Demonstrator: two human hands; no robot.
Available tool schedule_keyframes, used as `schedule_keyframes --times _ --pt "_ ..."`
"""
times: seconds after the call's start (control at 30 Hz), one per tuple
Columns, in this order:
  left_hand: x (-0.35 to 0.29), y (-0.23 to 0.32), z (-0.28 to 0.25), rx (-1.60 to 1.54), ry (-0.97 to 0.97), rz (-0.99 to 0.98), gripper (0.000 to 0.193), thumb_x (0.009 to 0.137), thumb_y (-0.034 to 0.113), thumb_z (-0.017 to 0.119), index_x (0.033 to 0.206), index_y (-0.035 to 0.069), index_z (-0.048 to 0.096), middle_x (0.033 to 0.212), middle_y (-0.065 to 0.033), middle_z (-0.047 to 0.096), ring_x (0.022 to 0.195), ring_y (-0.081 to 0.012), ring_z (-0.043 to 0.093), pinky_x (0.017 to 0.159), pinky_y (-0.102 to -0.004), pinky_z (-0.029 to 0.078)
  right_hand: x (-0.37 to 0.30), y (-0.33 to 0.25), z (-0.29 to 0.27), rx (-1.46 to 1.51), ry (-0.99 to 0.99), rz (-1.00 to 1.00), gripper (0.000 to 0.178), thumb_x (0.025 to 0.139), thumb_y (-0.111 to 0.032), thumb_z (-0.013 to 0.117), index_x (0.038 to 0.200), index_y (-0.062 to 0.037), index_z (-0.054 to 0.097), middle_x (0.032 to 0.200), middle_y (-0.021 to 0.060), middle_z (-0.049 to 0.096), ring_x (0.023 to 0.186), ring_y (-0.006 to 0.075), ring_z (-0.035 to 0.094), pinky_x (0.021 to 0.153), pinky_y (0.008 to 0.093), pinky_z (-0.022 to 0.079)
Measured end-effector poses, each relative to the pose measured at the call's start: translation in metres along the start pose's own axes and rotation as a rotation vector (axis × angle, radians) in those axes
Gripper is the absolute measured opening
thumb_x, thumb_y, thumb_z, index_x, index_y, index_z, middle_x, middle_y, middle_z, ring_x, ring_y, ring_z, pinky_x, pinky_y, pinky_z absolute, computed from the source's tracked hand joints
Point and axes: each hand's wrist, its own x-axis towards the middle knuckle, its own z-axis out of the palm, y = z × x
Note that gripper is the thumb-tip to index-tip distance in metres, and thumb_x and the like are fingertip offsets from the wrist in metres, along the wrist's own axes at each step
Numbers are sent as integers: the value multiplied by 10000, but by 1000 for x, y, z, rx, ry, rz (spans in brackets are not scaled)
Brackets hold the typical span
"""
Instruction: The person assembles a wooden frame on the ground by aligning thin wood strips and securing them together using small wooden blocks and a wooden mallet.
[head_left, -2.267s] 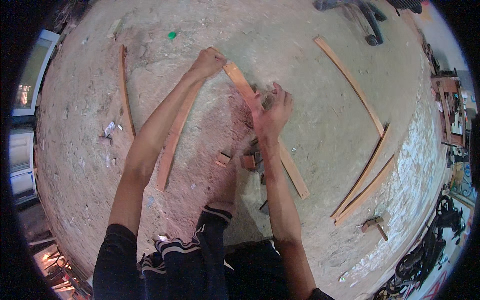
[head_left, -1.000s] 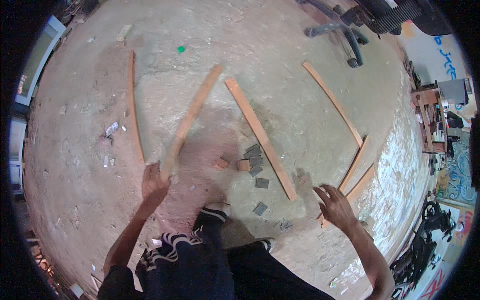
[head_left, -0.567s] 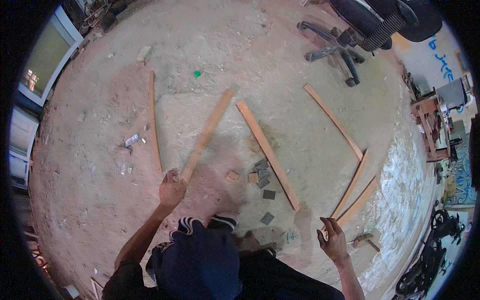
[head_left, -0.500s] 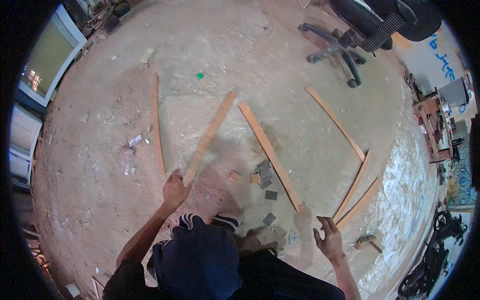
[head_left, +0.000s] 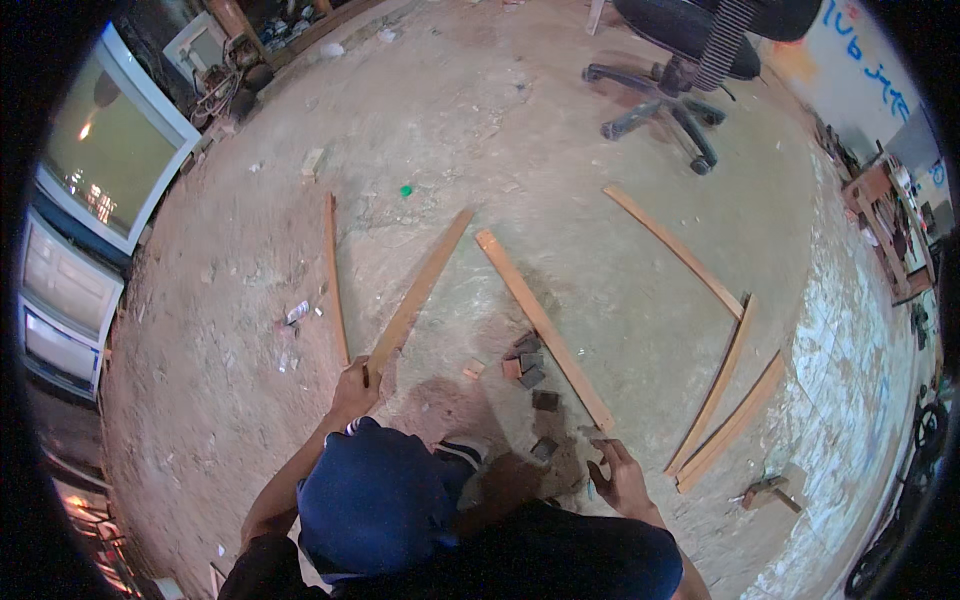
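My left hand is closed round the near end of a flat wooden strip, which points away from me and to the right. A thinner wooden strip lies just left of it. A wider strip slants across the middle of the floor. My right hand is just beyond that strip's near end, thumb and fingers apart, holding nothing. Several small dark blocks lie between the two strips, along with reddish-brown pieces.
On the right lie a long strip and two more strips. A wooden piece sits near the pale floor patch. An office chair stands at the far right. Framed panels lean at left; a green cap lies beyond.
My right hand has moved left, from beside the right-hand strips to the middle strip's near end. My left hand now grips its strip's near end. The whole view has shifted.
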Motion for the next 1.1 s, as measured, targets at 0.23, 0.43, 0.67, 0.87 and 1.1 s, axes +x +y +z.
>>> schedule_keyframes --times 0.23,0.43,0.67,0.87,1.1 --pt "15 19 -7 -47 76 -38 263 910 227 731 981 -25 703 747 -140 663 674 -208 611 649 -376 499 4 20 13 67 74 -84 417 875 -42 719 1275 -16 609 1188 155 649 893 320 697 772 408 586" --pt "53 81 -9 -101 154 151 179 928 154 718 984 -8 668 744 -77 631 693 -151 578 640 -336 481 -5 49 -2 12 111 81 395 893 -104 705 1266 -22 605 1152 177 645 900 338 692 798 429 578" --pt "111 129 51 -226 -75 328 240 982 216 692 977 -17 634 722 -12 522 667 -110 440 591 -318 390 -35 150 -18 -333 721 517 441 865 -146 737 1250 20 600 1147 213 626 1097 395 605 962 472 499" --pt "172 134 106 -331 -154 376 230 954 172 706 1022 -43 661 804 -9 580 755 -103 487 684 -298 440 -36 207 12 -242 873 760 529 866 -206 771 1289 41 571 1099 230 617 1062 389 603 926 460 497" --pt "223 165 108 -336 -247 370 221 904 123 700 1049 -43 679 816 -30 621 764 -133 547 720 -328 470 -29 216 10 -235 901 886 414 881 -275 766 1137 19 626 944 208 602 905 402 599 782 491 489"
